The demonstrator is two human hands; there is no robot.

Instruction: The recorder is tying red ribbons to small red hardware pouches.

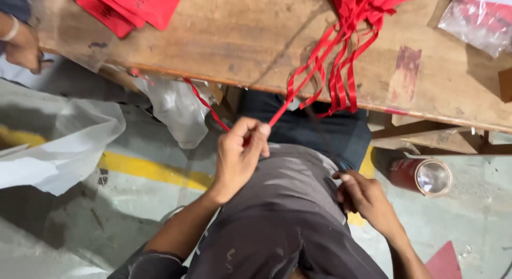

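Left hand (240, 153) pinching thin red ribbon (298, 92), light, limp, slippery, best gripped near its end; right hand (362, 196) loosely curled, empty.

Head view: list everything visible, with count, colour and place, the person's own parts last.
Table: one, brown wood, across the top.
Ribbons: a bunch, red, hanging over the table edge.
Fabric pieces: a stack, red, top left.
Plastic bags: several, clear or white, left.
Packet: one, clear with red inside, top right.
Can: one, red, on the floor, right.
Floor line: yellow.
Another person's hand: far left.
Left hand: pinching a red ribbon.
Right hand: at the waist; what it holds is unclear.
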